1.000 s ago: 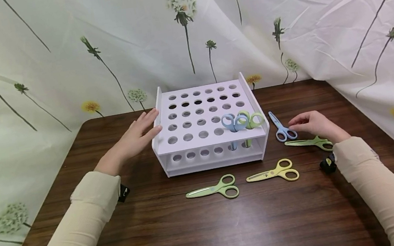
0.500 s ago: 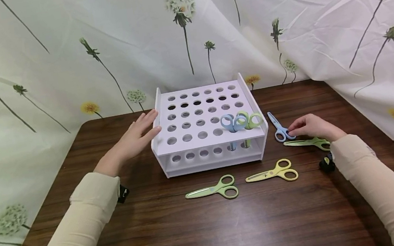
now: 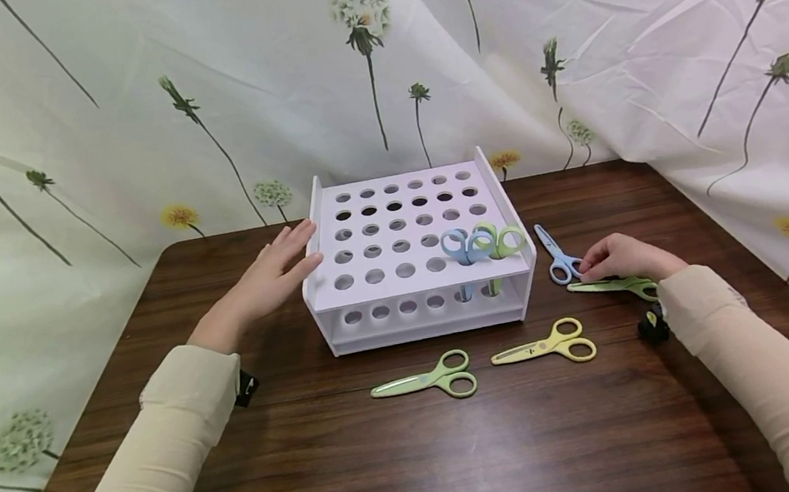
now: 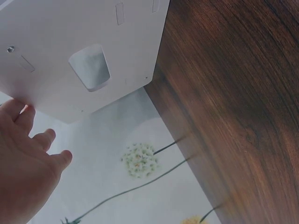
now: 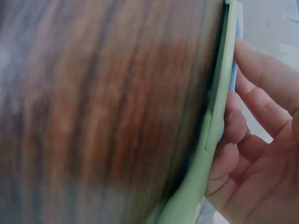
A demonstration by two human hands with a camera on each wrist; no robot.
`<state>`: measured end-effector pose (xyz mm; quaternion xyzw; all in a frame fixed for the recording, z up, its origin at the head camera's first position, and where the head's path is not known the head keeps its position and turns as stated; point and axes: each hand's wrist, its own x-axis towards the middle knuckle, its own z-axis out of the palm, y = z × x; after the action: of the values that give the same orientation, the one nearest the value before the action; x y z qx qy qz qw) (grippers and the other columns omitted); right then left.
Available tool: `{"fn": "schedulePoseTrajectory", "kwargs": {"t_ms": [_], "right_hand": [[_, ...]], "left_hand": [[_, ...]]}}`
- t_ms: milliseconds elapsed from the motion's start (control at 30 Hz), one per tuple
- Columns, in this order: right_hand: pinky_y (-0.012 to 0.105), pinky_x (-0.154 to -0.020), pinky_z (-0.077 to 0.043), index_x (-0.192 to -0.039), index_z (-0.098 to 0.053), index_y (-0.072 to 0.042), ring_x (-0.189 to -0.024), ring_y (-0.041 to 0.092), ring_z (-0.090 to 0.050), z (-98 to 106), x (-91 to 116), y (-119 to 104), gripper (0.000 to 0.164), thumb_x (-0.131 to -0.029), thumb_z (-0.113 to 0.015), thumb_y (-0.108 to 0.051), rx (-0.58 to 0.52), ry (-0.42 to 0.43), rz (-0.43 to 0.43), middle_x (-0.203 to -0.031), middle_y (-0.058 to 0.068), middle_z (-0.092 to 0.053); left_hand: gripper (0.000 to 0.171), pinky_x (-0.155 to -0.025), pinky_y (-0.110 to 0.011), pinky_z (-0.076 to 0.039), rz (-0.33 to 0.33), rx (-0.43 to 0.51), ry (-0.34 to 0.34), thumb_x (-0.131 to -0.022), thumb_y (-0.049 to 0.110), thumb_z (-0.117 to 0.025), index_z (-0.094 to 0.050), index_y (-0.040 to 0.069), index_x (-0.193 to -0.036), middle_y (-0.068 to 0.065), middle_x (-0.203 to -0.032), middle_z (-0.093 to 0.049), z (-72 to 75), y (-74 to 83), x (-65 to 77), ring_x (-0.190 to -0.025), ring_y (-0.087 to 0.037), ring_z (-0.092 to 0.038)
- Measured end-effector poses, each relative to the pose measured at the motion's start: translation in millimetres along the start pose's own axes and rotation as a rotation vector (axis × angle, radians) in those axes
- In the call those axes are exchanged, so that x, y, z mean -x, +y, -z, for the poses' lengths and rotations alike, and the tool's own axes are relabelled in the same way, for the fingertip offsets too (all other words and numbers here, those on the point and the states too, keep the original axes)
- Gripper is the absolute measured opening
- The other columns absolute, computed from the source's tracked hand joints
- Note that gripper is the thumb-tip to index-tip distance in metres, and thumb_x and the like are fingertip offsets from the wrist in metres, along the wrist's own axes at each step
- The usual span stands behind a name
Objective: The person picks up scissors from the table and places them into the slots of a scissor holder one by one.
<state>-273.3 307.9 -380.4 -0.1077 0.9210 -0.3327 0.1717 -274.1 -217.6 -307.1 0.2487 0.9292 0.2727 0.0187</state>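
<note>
cloth (image 3: 241,15) printed with dandelions rises beyond the fingers of the left hand (image 3: 266,277) and the right hand (image 3: 626,255); one counter (image 3: 306,477) stretches below both. one white rack (image 3: 429,329) stands between them, its front top row six holes wide, two of those filled. the left fingers are straight and spread, touching the rack's side wall. the right fingers are bent, tips at the handles of one flat blue scissors (image 3: 553,251); whether they clamp it i cannot tell. scissors number six: four on the counter, two in the rack. one near green scissors (image 3: 600,285) lies just under the right fingers. one yellow scissors (image 3: 545,347) and one far-left green scissors (image 3: 424,380) lie left of those fingers, closer to the wearer. one upright blue scissors (image 3: 468,251) and one upright green scissors (image 3: 498,250) stand in the rack, also to their left, handles up.
</note>
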Motion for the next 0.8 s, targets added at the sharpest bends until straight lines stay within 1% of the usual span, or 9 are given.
{"fn": "schedulePoseTrajectory", "kwargs": {"t_ms": [267,367,533,733,800], "right_hand": [[0.026,-0.058,-0.04,-0.086,-0.068,0.003,-0.068,0.014,-0.048,-0.4,-2.2,1.4,0.017,-0.082,-0.069,-0.013,0.003,-0.006,-0.005,-0.075,-0.001,-0.06],[0.026,-0.058,-0.04,-0.086,-0.068,0.003,-0.068,0.014,-0.048,-1.0,-1.8,2.2,0.016,-0.083,-0.069,-0.013,0.008,0.007,0.003,-0.075,-0.001,-0.061],[0.026,-0.057,-0.041,-0.087,-0.069,0.002,-0.067,0.014,-0.049,0.0,1.2,2.6,0.02,-0.084,-0.068,-0.018,0.006,0.05,0.0,-0.076,-0.001,-0.061],[0.027,-0.052,-0.042,-0.093,-0.068,0.004,-0.062,0.014,-0.05,2.4,5.3,1.1,0.025,-0.085,-0.067,-0.02,-0.058,0.077,-0.029,-0.071,0.001,-0.059],[0.028,-0.052,-0.042,-0.094,-0.067,0.003,-0.061,0.014,-0.05,3.0,6.2,0.8,0.026,-0.086,-0.066,-0.021,-0.067,0.088,-0.039,-0.07,0.002,-0.058]], "left_hand": [[0.064,-0.108,-0.048,0.001,-0.001,-0.005,-0.001,-0.097,0.046,-0.039,-0.021,0.011,-0.148,-0.005,-0.152,-0.015,0.6,-0.3,0.3,-0.138,-0.024,0.0],[0.064,-0.108,-0.048,0.001,0.002,-0.006,-0.003,-0.097,0.046,-0.038,-0.021,0.011,-0.148,-0.004,-0.152,-0.015,0.4,-0.2,0.5,-0.138,-0.024,0.0],[0.064,-0.108,-0.047,0.002,0.001,-0.007,-0.007,-0.097,0.047,-0.037,-0.021,0.011,-0.148,-0.004,-0.152,-0.014,0.4,0.1,1.1,-0.138,-0.023,0.0],[0.064,-0.108,-0.047,0.001,0.003,-0.009,-0.005,-0.097,0.046,-0.038,-0.022,0.011,-0.148,-0.004,-0.152,-0.015,0.7,0.8,1.2,-0.138,-0.023,-0.001],[0.064,-0.108,-0.048,0.002,-0.002,-0.01,-0.006,-0.097,0.046,-0.038,-0.021,0.011,-0.148,-0.005,-0.152,-0.015,1.0,1.2,1.4,-0.138,-0.025,-0.001]]}}
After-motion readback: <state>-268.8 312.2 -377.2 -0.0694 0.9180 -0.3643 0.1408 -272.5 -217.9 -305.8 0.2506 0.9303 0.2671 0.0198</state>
